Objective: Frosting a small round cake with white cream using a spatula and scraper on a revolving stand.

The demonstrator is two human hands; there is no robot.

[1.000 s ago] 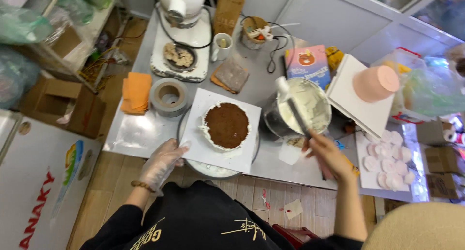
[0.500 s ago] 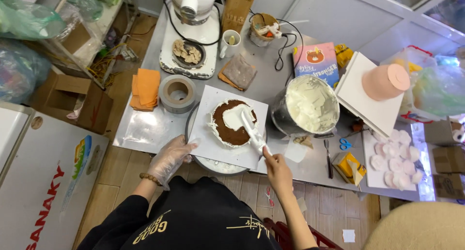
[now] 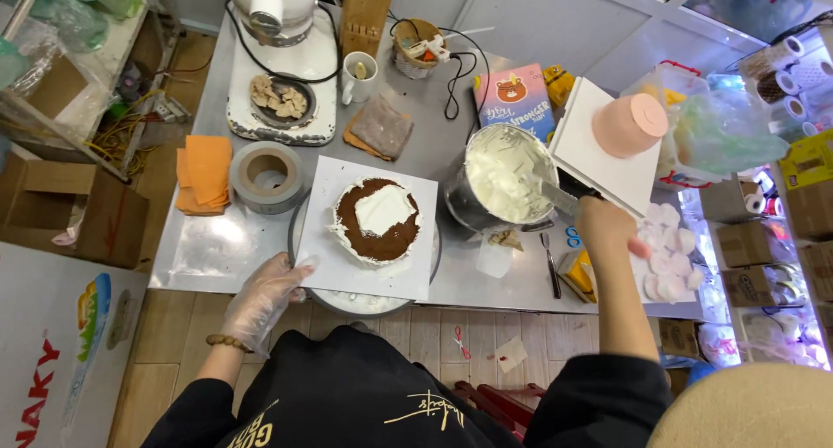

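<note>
Nearest the person, a round turntable sits at the front edge of the steel worktable and carries a square white board. On the board stands a round dark-brown chocolate cake, with white cream around its side and a flat patch of white cream on top.

The left hand, in a clear plastic glove, rests open with its fingers spread, touching the near left corner of the white board and the turntable rim. A beaded bracelet circles that wrist.

The bare right hand is closed around the handle of a metal palette knife, whose blade reaches into a round steel mixing bowl just right of the cake. The bowl is filled with white whipped cream; the blade tip cannot be made out against it.

Near the right hand, pale pink discs lie on a tray cut partly by the arm. Behind them a pink upturned pot sits on a white square board.

Left of the cake lie a grey roll of tape and folded orange cloths. Farther back, a white stand mixer holds beige lumps in its base dish, with a white mug and a small wicker basket of odds and ends beside it. The mixer's top is cut off by the frame edge.
</note>
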